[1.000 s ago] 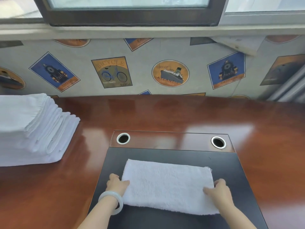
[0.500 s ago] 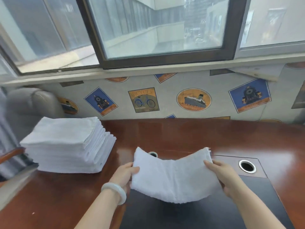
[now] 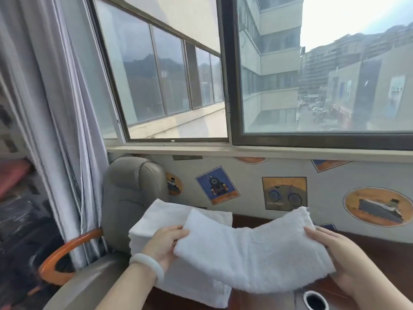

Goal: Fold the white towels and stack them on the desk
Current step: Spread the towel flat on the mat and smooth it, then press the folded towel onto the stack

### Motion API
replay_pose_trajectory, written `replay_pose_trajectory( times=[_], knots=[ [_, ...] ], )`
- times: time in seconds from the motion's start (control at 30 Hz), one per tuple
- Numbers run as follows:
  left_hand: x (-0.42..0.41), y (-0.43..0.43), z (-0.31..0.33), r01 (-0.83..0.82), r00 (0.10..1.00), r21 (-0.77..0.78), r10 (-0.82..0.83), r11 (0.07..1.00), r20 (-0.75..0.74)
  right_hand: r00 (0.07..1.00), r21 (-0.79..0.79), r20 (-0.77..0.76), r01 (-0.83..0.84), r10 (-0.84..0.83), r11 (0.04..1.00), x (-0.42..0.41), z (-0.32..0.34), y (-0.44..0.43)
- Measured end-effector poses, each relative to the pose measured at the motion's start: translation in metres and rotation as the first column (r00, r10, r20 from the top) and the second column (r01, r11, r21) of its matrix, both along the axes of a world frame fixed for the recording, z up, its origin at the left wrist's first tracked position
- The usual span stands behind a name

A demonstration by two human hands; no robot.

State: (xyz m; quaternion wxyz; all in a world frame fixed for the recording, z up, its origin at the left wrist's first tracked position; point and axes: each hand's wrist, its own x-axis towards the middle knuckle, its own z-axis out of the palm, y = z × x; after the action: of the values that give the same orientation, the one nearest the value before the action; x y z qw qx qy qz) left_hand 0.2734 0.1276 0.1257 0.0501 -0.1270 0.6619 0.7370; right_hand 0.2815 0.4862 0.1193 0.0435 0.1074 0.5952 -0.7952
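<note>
Lifted from the desk (image 3: 388, 256), the folded towel (image 3: 252, 253) now hangs partly over the stack (image 3: 169, 213) at its 9 o'clock, left hand (image 3: 164, 245) and right hand (image 3: 333, 253) each pinching an end; keep it level, align edges, then lower.

towel (image 3: 252, 253), centre: we see plain white
stack (image 3: 169, 213), behind it: white too
bracelet (image 3: 147, 264), lower left: milky white
chair (image 3: 131, 193): grey-beige
armrest (image 3: 67, 249): orange-brown
curtain (image 3: 67, 108), left: pale grey-lilac
wall (image 3: 324, 198): we find blue and orange picture badges on off-white
desk (image 3: 380, 249), right: red-brown
</note>
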Motion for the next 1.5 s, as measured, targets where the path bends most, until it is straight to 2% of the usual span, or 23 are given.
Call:
replay_pose_trajectory(
  times=[0.13, 0.27, 0.47, 0.6, 0.67, 0.77, 0.87, 0.97, 1.07, 1.17, 1.27, 1.33, 1.4, 1.5],
  knots=[
    [-0.042, -0.097, 0.009, -0.004, 1.0, 0.016, 0.003, 1.0, 0.011, 0.998, 0.0, 0.047, 0.031, -0.031, 1.0, -0.034, 0.011, -0.091],
    [-0.089, -0.173, 0.016, 0.033, 0.999, -0.03, -0.032, 0.999, 0.042, 0.987, 0.045, 0.143, 0.072, -0.078, 0.996, -0.068, 0.015, -0.166],
    [-0.177, -0.244, 0.024, 0.091, 0.996, -0.146, -0.094, 0.985, -0.008, 0.968, 0.06, 0.168, 0.181, -0.188, 0.982, -0.121, 0.021, -0.208],
    [-0.206, -0.259, -0.035, 0.125, 0.98, -0.324, -0.066, 0.938, 0.186, 0.914, 0.197, 0.321, 0.192, -0.248, 0.961, -0.139, -0.041, -0.223],
    [-0.208, -0.261, -0.064, 0.153, 0.959, -0.341, -0.056, 0.927, 0.279, 0.899, 0.286, 0.331, 0.195, -0.288, 0.938, -0.142, -0.068, -0.228],
    [-0.207, -0.264, -0.079, 0.172, 0.962, -0.33, -0.087, 0.928, 0.257, 0.907, 0.536, 0.181, 0.235, -0.382, 0.811, -0.152, -0.085, -0.23],
    [-0.21, -0.265, -0.077, 0.171, 0.978, -0.423, -0.103, 0.89, 0.179, 0.945, 0.788, 0.007, 0.195, -0.326, 0.584, -0.157, -0.077, -0.238],
    [-0.211, -0.264, -0.068, 0.143, 0.989, -0.452, -0.117, 0.88, 0.086, 0.938, 0.815, -0.104, 0.27, -0.329, 0.513, -0.162, -0.063, -0.241],
    [-0.207, -0.267, -0.067, 0.134, 0.991, -0.491, -0.111, 0.86, 0.077, 0.933, 0.842, -0.073, 0.247, -0.353, 0.479, -0.166, -0.072, -0.232],
    [-0.2, -0.27, -0.075, 0.156, 0.985, -0.514, -0.092, 0.843, 0.146, 0.949, 0.863, 0.074, 0.093, -0.307, 0.496, -0.163, -0.085, -0.226],
    [-0.194, -0.275, -0.078, 0.155, 0.979, -0.458, -0.075, 0.875, 0.189, 0.938, 0.859, 0.191, -0.018, -0.288, 0.512, -0.164, -0.109, -0.2],
    [-0.19, -0.279, -0.076, 0.19, 0.968, -0.407, -0.103, 0.893, 0.227, 0.941, 0.809, 0.19, 0.012, -0.281, 0.588, -0.172, -0.13, -0.176],
    [-0.184, -0.282, -0.073, 0.217, 0.959, -0.381, -0.123, 0.899, 0.256, 0.933, 0.775, 0.218, 0.014, -0.288, 0.632, -0.147, -0.097, -0.211],
    [-0.177, -0.28, -0.073, 0.237, 0.954, -0.418, -0.129, 0.877, 0.27, 0.899, 0.608, 0.315, 0.057, -0.305, 0.792, -0.125, -0.083, -0.237]
  ],
)
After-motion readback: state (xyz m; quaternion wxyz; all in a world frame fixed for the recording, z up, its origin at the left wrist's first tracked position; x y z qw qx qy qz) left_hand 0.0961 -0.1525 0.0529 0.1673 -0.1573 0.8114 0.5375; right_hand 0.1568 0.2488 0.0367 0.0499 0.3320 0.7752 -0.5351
